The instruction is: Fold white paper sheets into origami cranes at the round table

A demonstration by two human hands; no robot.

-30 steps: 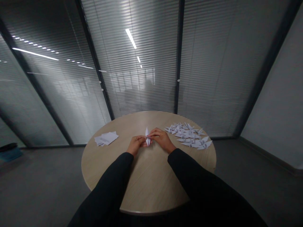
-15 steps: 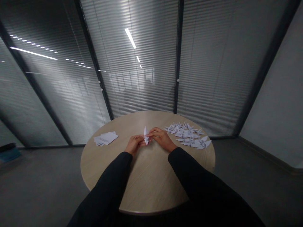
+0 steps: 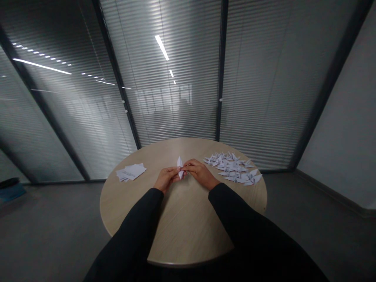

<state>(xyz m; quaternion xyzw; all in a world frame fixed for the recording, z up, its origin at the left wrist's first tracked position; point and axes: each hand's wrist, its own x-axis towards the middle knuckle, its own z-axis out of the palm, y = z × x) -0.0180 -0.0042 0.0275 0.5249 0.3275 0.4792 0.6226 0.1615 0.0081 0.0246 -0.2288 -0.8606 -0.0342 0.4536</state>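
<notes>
A white folded paper crane stands upright between my hands, above the middle of the round wooden table. My left hand pinches its lower body from the left. My right hand grips it from the right with the fingertips. Both sleeves are black. The fingers hide part of the crane's lower half. To the right lies a loose heap of several finished paper cranes, and to the left a small stack of white paper sheets.
The round table stands alone on a grey floor. Glass walls with slatted blinds rise behind it, and a pale wall stands at the right. A dark and blue object lies on the floor at the far left.
The crane and both hands have shifted slightly left, and my hands sit closer together around the crane. The heap and the stack stay where they were.
</notes>
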